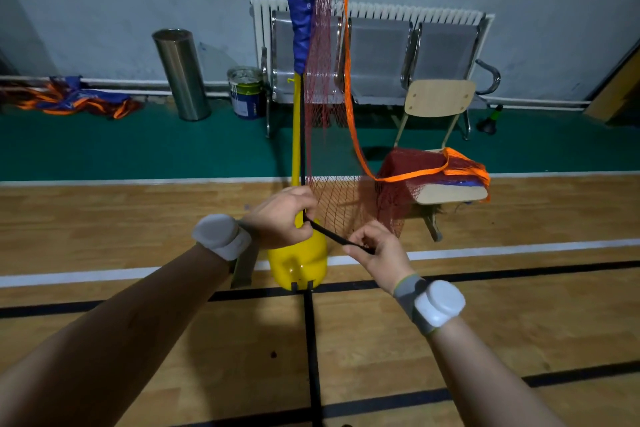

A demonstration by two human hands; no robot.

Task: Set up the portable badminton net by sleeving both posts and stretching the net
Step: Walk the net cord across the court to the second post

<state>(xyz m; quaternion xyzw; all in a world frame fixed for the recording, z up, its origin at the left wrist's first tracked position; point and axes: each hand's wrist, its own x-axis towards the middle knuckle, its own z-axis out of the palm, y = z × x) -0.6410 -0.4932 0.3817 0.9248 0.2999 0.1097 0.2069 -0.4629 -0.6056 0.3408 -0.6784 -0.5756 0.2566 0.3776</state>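
Net [323, 87], red mesh, hangs at centre from the yellow post [296, 135]. Its left edge is carried by a blue sleeve [304, 10] drawn over the upper post. Below the sleeve's lower edge a black cord [329, 234] runs down beside the bare post. An orange band [349, 94] forms the mesh's right edge. It drops and swings right to the wooden chair [439, 102], where the rest of the net lies bunched on the seat and spills over the seat's right edge.

The post stands in a yellow base [298, 265], which sits across the white floor line. Its near edge reaches a black line.

Left hand [280, 218]: at the foot of the post, just above the base, fingers curled round the cord. Right hand [377, 250]: just right of the base and nearer, thumb and forefinger pinching the cord's end, remaining fingers loosely curled. The cord is taut between the hands, slanting down to the right. Each wrist carries a band with a white puck.

Along the far wall, a metal bench [381, 59] stands directly behind the post. The chair stands between the bench and the base, touching the mesh. A steel bin [181, 74] and a paint bucket [246, 94] stand far left of the post, with a heap of nets [69, 99] further left against the wall. Floorboards extend left of the base and across the near side.
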